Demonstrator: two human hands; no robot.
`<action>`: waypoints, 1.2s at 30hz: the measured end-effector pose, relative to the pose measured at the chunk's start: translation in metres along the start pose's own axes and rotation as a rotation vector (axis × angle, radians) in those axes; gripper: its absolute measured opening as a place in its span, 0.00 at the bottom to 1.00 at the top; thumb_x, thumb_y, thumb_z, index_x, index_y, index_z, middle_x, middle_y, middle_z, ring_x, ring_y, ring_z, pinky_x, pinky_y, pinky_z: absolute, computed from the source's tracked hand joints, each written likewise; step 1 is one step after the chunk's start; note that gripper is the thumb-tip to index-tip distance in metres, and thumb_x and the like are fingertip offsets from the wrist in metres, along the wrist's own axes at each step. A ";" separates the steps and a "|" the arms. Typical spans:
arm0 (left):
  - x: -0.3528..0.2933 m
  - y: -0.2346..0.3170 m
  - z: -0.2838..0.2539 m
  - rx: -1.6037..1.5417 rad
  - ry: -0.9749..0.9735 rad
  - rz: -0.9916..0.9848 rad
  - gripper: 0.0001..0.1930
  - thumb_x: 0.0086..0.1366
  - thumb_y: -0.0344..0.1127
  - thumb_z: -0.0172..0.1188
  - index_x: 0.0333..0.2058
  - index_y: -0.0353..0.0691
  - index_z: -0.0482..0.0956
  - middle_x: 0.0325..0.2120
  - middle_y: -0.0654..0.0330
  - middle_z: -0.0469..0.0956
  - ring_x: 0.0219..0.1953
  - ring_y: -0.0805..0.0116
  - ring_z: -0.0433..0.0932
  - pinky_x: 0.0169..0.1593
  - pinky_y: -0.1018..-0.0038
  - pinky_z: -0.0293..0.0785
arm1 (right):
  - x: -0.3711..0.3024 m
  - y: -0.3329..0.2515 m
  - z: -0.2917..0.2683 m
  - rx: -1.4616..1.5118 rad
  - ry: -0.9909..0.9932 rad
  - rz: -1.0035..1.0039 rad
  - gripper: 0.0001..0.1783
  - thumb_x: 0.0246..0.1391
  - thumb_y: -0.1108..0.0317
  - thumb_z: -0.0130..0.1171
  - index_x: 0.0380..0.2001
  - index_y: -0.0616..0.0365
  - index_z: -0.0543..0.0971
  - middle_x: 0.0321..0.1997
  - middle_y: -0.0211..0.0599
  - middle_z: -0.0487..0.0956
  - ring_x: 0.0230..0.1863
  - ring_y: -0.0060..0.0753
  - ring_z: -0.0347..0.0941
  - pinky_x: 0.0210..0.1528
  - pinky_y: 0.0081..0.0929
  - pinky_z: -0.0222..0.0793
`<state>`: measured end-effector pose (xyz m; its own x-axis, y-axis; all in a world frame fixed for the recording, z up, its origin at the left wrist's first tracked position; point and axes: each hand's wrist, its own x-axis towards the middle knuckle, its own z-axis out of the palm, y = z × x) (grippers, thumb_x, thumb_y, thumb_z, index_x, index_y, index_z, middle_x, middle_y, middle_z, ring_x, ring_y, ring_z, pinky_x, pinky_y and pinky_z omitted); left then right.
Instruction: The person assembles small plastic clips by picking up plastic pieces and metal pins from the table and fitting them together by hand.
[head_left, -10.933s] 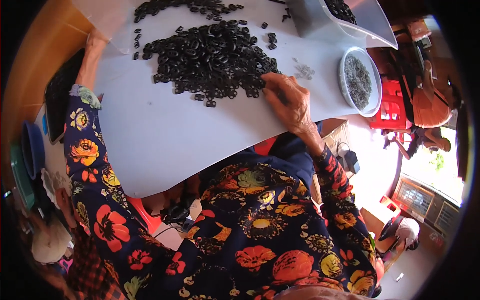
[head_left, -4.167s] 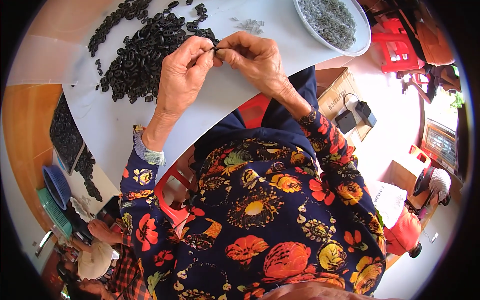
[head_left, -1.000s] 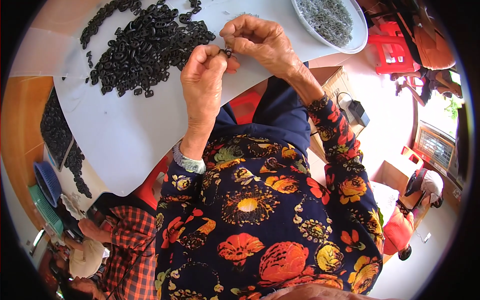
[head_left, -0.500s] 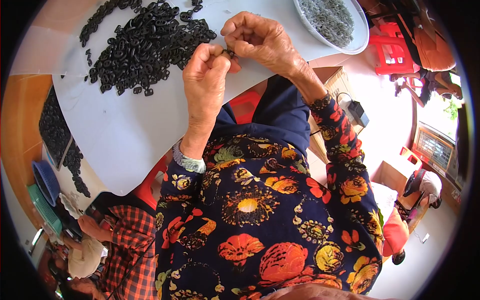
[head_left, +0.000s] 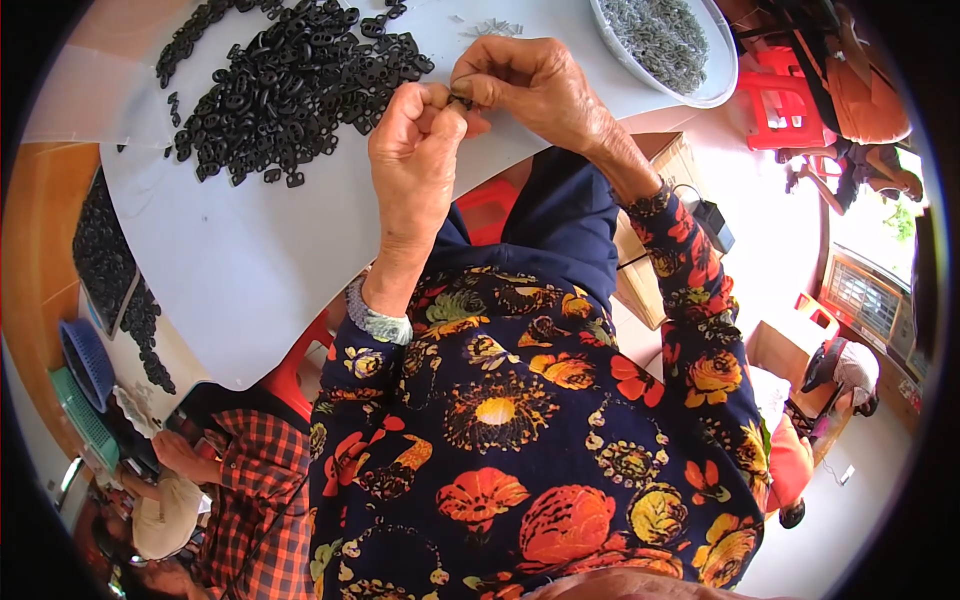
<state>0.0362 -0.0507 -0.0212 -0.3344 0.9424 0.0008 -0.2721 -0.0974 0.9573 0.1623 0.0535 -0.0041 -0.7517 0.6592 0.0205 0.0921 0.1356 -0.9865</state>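
Observation:
Above the table's near edge, my left hand (head_left: 413, 160) pinches a small black piece (head_left: 459, 103) between thumb and fingers. My right hand (head_left: 545, 92) meets it from the other side, thumb and fingertips closed on the same piece. Most of the piece is covered by my fingertips, so its exact shape cannot be made out. Beyond and left of my hands lies a big heap of small black plastic pieces with holes (head_left: 290, 95). Several little clear slivers (head_left: 492, 29) lie on the table just past my right hand.
A round clear tub (head_left: 655, 50) of small grey translucent parts stands at the table's (head_left: 230, 270) far right. More black pieces (head_left: 103, 240) lie left, near a blue basket (head_left: 88, 365). A person in a checked shirt (head_left: 262, 480) sits lower left. Red stools (head_left: 785, 110) stand right.
My right hand has shifted slightly down, and its thumb and fingers now press together at the black piece. My left hand has barely moved. The clear slivers behind have come into fuller view.

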 end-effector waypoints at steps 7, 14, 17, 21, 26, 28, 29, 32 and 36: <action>-0.001 0.001 0.002 0.031 0.052 0.046 0.01 0.61 0.24 0.51 0.31 0.35 0.71 0.24 0.64 0.78 0.23 0.87 0.65 0.27 0.87 0.62 | -0.007 -0.003 0.012 -0.102 0.139 0.009 0.07 0.56 0.68 0.58 0.31 0.62 0.78 0.23 0.26 0.77 0.26 0.12 0.68 0.30 0.16 0.68; 0.002 -0.001 0.001 -0.001 0.024 0.057 0.01 0.61 0.23 0.50 0.30 0.35 0.70 0.24 0.63 0.77 0.27 0.83 0.74 0.32 0.85 0.69 | 0.006 0.003 0.002 0.009 0.090 -0.053 0.08 0.56 0.68 0.58 0.29 0.62 0.78 0.23 0.27 0.77 0.26 0.12 0.68 0.29 0.16 0.67; 0.001 0.001 0.001 0.019 0.033 0.039 0.01 0.61 0.22 0.50 0.30 0.35 0.70 0.24 0.62 0.77 0.28 0.82 0.75 0.34 0.85 0.70 | 0.008 0.000 0.002 -0.024 0.034 -0.033 0.08 0.55 0.68 0.58 0.28 0.63 0.78 0.22 0.26 0.76 0.25 0.12 0.67 0.28 0.16 0.66; 0.000 0.001 0.005 -0.002 0.049 0.052 0.02 0.61 0.22 0.50 0.29 0.35 0.69 0.23 0.63 0.77 0.27 0.82 0.73 0.33 0.85 0.69 | 0.004 -0.007 0.006 -0.109 0.082 0.010 0.08 0.54 0.69 0.59 0.26 0.63 0.78 0.19 0.25 0.75 0.23 0.12 0.66 0.26 0.16 0.65; -0.003 -0.004 0.006 0.082 0.066 0.075 0.03 0.61 0.22 0.49 0.29 0.35 0.68 0.24 0.62 0.77 0.25 0.84 0.70 0.31 0.85 0.67 | -0.002 -0.010 0.009 -0.107 0.060 0.088 0.11 0.58 0.67 0.57 0.25 0.63 0.75 0.23 0.22 0.73 0.27 0.10 0.64 0.27 0.13 0.61; -0.001 -0.002 0.006 0.032 0.038 0.097 0.02 0.61 0.22 0.49 0.29 0.35 0.69 0.25 0.62 0.77 0.26 0.84 0.71 0.32 0.85 0.68 | 0.001 -0.003 0.009 -0.026 0.099 0.048 0.10 0.56 0.67 0.59 0.27 0.63 0.78 0.20 0.25 0.75 0.23 0.11 0.66 0.27 0.16 0.65; 0.001 0.000 0.005 0.016 0.034 0.098 0.01 0.61 0.23 0.50 0.30 0.34 0.69 0.25 0.62 0.77 0.27 0.83 0.72 0.34 0.85 0.68 | 0.002 -0.002 0.009 -0.026 0.102 0.051 0.10 0.56 0.67 0.59 0.27 0.63 0.78 0.20 0.25 0.75 0.23 0.11 0.66 0.27 0.16 0.65; 0.000 0.003 0.003 0.019 0.038 0.054 0.01 0.61 0.23 0.50 0.31 0.34 0.70 0.25 0.61 0.77 0.28 0.83 0.72 0.34 0.84 0.69 | 0.007 -0.002 0.006 0.080 0.090 0.001 0.11 0.57 0.65 0.59 0.29 0.64 0.79 0.21 0.26 0.76 0.25 0.12 0.68 0.28 0.15 0.66; 0.002 0.001 0.004 0.024 0.034 0.058 0.01 0.61 0.23 0.50 0.31 0.34 0.70 0.25 0.62 0.77 0.28 0.83 0.73 0.34 0.84 0.69 | 0.008 0.004 0.003 0.081 0.029 0.007 0.11 0.57 0.66 0.58 0.30 0.64 0.79 0.22 0.27 0.76 0.25 0.12 0.68 0.29 0.15 0.67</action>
<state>0.0389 -0.0480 -0.0189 -0.3796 0.9239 0.0476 -0.2299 -0.1440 0.9625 0.1543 0.0572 -0.0082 -0.7317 0.6814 0.0176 0.0431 0.0721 -0.9965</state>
